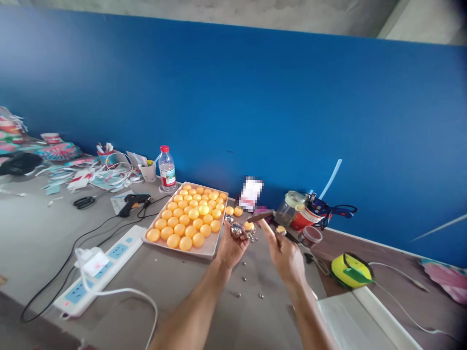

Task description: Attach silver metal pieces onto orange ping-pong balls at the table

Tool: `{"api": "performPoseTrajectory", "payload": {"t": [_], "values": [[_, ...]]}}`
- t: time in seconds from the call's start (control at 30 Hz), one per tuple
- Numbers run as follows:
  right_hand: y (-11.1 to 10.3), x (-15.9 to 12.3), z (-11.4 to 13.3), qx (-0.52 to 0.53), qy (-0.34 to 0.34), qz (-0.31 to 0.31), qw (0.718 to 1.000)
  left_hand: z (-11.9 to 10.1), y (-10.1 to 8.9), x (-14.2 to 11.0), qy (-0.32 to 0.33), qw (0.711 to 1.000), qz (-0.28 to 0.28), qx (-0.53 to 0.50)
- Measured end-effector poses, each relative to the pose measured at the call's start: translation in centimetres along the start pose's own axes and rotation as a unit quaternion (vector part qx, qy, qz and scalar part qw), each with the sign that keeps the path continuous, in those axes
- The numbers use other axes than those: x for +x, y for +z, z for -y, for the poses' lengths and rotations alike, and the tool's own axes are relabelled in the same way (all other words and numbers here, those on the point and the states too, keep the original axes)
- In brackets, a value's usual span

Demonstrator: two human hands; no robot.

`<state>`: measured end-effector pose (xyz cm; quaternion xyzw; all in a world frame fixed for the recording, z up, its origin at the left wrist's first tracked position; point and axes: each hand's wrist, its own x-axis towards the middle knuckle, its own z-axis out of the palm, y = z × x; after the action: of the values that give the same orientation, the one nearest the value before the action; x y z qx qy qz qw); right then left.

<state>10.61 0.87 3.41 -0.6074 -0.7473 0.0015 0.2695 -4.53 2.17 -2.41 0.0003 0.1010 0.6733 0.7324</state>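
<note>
My left hand [231, 247] is closed around a shiny silver-covered ball [236, 230], with another silver shape just behind the fingertips. In my right hand [287, 255] is a knife [260, 217], its dark blade angled left towards the ball, the index finger stretched along it. Blade and ball appear slightly apart. Small silver beads [251, 235] cluster beside my left fingertips, and a few loose ones lie nearer on the table. Left of that hand stands a shallow tray [213, 248] of orange balls. A partly silver-covered orange ball [280, 230] sits behind my right hand.
A power strip [118, 250], a hot glue gun [133, 203], cables and scissors [84, 201] lie left. A water bottle [167, 170] stands behind the tray. Jars [291, 208], a red cup [305, 219] and a yellow-green case [350, 270] are at right. A blue partition [233, 107] rises behind.
</note>
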Motion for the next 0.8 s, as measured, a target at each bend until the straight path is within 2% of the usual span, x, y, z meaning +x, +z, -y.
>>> {"api": "performPoseTrajectory", "payload": {"t": [0.13,0.23,0.37,0.53,0.7,0.8], "values": [[-1.0,0.3,-0.6,0.008,0.012,-0.046,0.999,-0.2,-0.1,0.3,0.029,0.999,-0.033,-0.001],[0.7,-0.2,-0.5,-0.044,-0.018,-0.058,0.997,0.0,0.0,0.4,0.037,0.999,-0.031,0.011],[2.9,-0.8,0.0,-0.126,-0.086,-0.021,0.988,0.1,0.2,0.2,0.053,0.997,-0.047,0.033],[2.0,-0.6,0.0,-0.107,-0.054,-0.081,0.989,0.3,0.7,-0.1,0.027,0.998,-0.026,0.047],[1.6,-0.5,0.2,-0.122,-0.064,-0.024,0.99,0.3,1.0,-0.5,0.03,0.995,-0.02,0.097],[1.3,-0.4,0.3,-0.096,-0.063,-0.07,0.991,0.2,1.0,-0.5,0.024,0.997,-0.013,0.078]]}}
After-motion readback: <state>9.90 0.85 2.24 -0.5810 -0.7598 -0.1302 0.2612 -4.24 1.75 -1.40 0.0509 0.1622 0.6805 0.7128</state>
